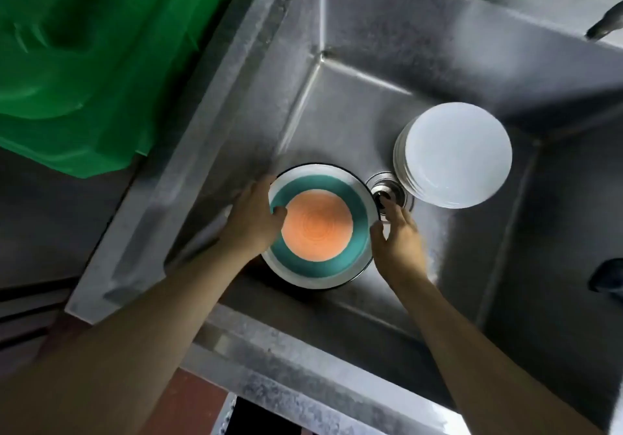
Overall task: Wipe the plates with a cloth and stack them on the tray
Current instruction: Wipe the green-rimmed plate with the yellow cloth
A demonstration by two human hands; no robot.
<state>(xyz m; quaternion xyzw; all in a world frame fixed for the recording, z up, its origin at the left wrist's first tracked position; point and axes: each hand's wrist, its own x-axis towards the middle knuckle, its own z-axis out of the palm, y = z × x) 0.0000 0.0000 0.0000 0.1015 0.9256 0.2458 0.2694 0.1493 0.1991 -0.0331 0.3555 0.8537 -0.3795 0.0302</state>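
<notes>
A round plate (320, 225) with an orange centre, a teal ring and a white rim sits low in the steel sink (354, 104). My left hand (251, 220) grips its left rim, thumb over the teal ring. At the plate's right rim is my right hand (397, 235), thumb at the edge and fingers reaching behind it toward the drain. A stack of several plain white plates (455, 155) stands in the sink to the right. No cloth or tray is in view.
The drain (387, 192) lies between the coloured plate and the white stack. A green plastic sheet (84, 57) covers the area left of the sink. A tap spout (606, 23) juts in at the upper right. A dark object (606, 276) sits at the right edge.
</notes>
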